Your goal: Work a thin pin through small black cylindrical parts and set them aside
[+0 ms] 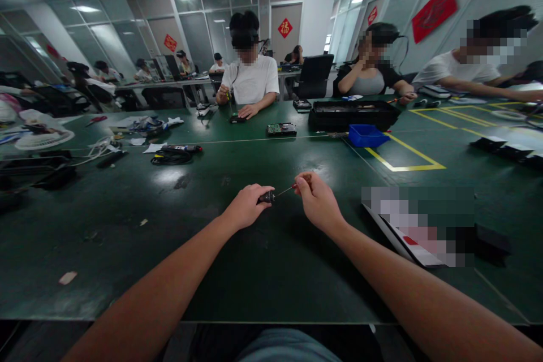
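Note:
My left hand (246,205) is closed round the dark handle of a small screwdriver (271,196), held level just above the green table (212,249). The thin metal shaft runs to the right, toward my right hand (316,199). That hand is pinched on the shaft's red tip end between thumb and fingers. Both hands hover near the middle of the table, a short way in from its front edge.
A flat white and black device lies at my right (424,249). Farther off are a blue bin (367,135), a black tray (354,115), a circuit board (281,129) and coiled black cable (172,156). Three people sit across the table; others work behind.

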